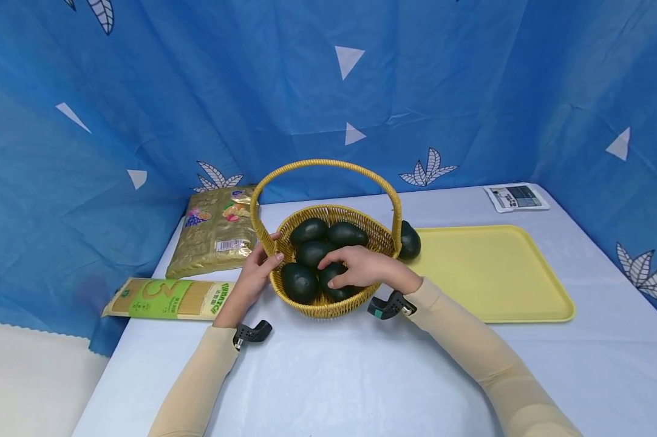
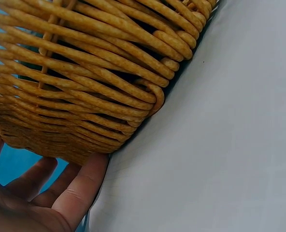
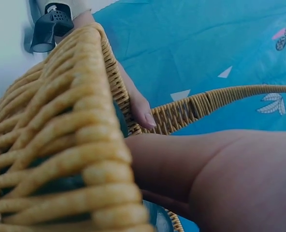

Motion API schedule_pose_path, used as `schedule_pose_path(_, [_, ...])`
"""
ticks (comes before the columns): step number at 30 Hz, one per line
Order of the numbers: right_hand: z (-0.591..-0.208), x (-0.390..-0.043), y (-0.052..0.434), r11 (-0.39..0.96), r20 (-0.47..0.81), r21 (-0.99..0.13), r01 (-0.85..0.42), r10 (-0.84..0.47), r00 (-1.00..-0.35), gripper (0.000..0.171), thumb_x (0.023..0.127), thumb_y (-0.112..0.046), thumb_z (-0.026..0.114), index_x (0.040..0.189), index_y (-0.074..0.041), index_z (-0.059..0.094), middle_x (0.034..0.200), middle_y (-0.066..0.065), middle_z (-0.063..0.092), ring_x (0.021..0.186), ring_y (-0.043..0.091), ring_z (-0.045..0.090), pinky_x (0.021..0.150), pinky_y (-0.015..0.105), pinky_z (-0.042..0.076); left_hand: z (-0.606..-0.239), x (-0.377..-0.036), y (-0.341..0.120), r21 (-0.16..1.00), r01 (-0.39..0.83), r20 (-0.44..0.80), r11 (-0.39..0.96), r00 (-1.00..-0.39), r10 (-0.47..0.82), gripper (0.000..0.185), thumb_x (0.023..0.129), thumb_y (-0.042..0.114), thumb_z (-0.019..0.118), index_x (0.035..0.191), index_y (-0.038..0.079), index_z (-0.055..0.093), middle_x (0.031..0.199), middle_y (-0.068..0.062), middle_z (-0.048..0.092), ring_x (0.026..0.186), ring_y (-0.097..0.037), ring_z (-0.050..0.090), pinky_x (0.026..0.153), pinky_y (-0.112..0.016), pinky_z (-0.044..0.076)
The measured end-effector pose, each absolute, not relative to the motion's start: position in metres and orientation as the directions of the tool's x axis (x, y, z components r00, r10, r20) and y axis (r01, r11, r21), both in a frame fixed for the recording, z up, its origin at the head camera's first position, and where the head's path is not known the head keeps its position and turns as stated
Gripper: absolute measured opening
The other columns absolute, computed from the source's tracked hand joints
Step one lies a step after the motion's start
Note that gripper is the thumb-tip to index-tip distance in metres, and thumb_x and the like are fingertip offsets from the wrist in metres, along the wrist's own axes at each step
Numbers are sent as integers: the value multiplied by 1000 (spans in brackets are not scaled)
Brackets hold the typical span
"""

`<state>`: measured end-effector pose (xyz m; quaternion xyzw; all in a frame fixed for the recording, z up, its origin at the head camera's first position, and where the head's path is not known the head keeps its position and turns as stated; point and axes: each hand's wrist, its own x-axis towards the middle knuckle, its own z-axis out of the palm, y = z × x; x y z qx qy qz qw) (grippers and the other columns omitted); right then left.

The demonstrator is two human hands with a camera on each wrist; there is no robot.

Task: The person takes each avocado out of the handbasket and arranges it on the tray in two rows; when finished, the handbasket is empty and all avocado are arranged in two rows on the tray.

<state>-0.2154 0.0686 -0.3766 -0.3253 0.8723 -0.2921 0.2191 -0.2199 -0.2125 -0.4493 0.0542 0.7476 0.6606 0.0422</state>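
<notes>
A yellow wicker basket with a tall arched handle holds several dark green avocados. My left hand grips its left side by the handle's foot, thumb over the rim. In the left wrist view, that hand's fingers touch the woven wall. Reaching over the front right rim, my right hand has its fingers curled on an avocado inside the basket. The basket wall and the hand itself hide that grasp in the right wrist view. Another avocado lies outside, just right of the basket.
A yellow tray lies right of the basket, with a small white packet behind it. On the left are a gold bag and a noodle pack. Blue cloth hangs behind the white-covered table.
</notes>
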Motion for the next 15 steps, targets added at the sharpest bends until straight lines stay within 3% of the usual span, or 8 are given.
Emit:
schedule_pose_path(7, [-374,-216,76,603,-178,-693,-395,-675,-716,41,93,-25,74,133,-22,67,144,6,60,114,22,55,92,37,50,-450,-218,-212,992,19,1,125,-990,139,57,103,14,56,158,14,37,159,-16,42,132,-24,46,92,-13,49])
schedule_pose_path(15, [-356,-216,97,548,-162,-773,-319,-657,-736,43,94,-22,72,136,-19,64,143,11,56,83,23,64,73,34,57,-450,-219,-212,994,27,13,104,-990,141,56,103,12,56,157,14,39,157,-16,42,129,-22,46,92,-14,49])
